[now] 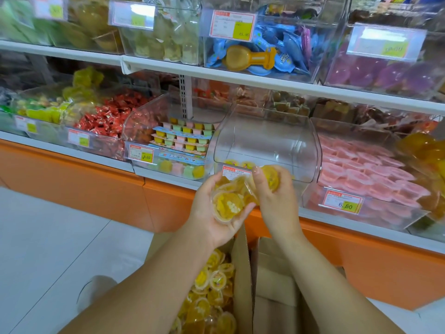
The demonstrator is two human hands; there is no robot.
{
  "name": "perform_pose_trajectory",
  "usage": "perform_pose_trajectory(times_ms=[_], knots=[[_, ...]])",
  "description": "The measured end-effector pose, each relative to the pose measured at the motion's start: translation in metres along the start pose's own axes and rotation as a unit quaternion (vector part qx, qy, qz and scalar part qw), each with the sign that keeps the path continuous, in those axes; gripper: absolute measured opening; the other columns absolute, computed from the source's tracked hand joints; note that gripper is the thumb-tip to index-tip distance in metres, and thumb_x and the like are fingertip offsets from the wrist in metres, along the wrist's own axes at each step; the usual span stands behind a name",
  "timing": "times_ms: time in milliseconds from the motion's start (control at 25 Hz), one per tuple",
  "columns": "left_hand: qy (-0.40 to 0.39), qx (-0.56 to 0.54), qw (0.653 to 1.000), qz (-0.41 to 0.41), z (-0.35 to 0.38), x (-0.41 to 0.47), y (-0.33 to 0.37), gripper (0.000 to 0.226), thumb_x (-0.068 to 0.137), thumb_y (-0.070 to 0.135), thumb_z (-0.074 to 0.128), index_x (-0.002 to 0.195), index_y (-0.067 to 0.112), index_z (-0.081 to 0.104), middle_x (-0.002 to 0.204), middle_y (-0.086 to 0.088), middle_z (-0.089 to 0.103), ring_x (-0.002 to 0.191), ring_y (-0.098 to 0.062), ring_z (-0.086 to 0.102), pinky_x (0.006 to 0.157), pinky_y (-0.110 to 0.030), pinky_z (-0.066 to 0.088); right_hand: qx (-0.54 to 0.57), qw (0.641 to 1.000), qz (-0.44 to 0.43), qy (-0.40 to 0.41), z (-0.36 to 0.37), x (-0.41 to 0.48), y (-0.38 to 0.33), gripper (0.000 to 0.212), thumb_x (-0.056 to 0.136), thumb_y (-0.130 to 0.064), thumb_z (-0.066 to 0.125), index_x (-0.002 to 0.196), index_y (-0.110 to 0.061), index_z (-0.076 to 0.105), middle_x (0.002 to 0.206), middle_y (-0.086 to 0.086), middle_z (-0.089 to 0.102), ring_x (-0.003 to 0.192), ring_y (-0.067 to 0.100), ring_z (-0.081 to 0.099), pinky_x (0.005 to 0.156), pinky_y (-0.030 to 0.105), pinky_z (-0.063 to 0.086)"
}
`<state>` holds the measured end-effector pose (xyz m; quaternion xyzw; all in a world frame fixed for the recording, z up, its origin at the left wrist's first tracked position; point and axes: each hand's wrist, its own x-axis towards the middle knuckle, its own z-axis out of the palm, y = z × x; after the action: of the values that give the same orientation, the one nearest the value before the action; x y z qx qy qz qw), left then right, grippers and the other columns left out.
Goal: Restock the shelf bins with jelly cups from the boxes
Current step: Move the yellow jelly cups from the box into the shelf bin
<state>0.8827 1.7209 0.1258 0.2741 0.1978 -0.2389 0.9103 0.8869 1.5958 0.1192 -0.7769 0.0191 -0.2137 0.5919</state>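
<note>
Shop shelving lined with clear bins is filling the background as a person is restocking yellow jelly cups (227, 204). A small heap of them is sitting in the cupped, palm-up left hand (204, 216), its fingers curling loosely round the pile, while the right hand (277, 203) is pinching a single cup (271, 178) just in front of the lip of the nearly empty clear bin (267, 141), where two cups (238, 163) are lying at the front. More are waiting in the open cardboard box (243, 273) below the forearms. The likely trouble from here is that the heap is resting unsecured, so drawing one cup away could be tipping a neighbour off the palm onto the floor (48, 237). A hasty toss could also be sending a cup into the pink-cup bin (361, 169) just beside, or knocking the price tag (237, 171).
</note>
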Motion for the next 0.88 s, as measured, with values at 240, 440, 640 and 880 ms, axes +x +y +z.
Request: perform_pose_trajectory(times_ms=[240,440,640,880], knots=[[-0.018,-0.020,1.000,-0.010,0.006,-0.001,-0.002,0.048,0.087,0.046,0.067,0.115,0.008,0.069,0.099,-0.014,0.074,0.082,-0.028,0.071,0.051,-0.030,0.059,0.065,0.995,0.044,0.062,0.003,-0.003,0.001,0.041,0.091,-0.047,0.054,0.120,-0.019,0.051,0.107,-0.005,0.060,0.098,0.008,0.057,0.072,0.003,0.041],[-0.023,-0.079,0.996,-0.024,0.013,-0.003,0.006,0.049,0.082,0.044,0.072,0.115,0.006,0.071,0.110,-0.016,0.071,0.102,-0.032,0.065,0.046,-0.029,0.056,0.126,0.983,0.115,0.064,0.004,0.012,-0.009,0.027,0.093,-0.054,0.050,0.099,-0.028,0.057,0.093,-0.002,0.065,0.084,0.013,0.065,0.070,0.022,0.052],[-0.020,-0.145,0.989,-0.010,0.009,-0.005,0.041,0.042,0.083,0.043,0.073,0.106,0.009,0.072,0.103,-0.017,0.071,0.098,-0.034,0.065,0.044,-0.027,0.056,0.337,0.858,0.381,-0.075,-0.023,0.101,-0.025,0.039,0.092,-0.046,0.053,0.103,-0.009,0.054,0.083,0.009,0.054,0.082,0.027,0.058,0.048,0.029,0.057],[0.021,-0.122,0.992,0.019,-0.003,0.009,0.076,0.040,0.086,0.045,0.069,0.102,0.009,0.074,0.111,-0.014,0.071,0.108,-0.032,0.065,0.045,-0.025,0.056,-0.101,0.925,0.288,-0.226,0.018,0.201,0.006,0.015,0.091,-0.028,0.061,0.099,-0.017,0.055,0.086,0.006,0.055,0.045,0.012,0.063,0.037,0.012,0.037]])
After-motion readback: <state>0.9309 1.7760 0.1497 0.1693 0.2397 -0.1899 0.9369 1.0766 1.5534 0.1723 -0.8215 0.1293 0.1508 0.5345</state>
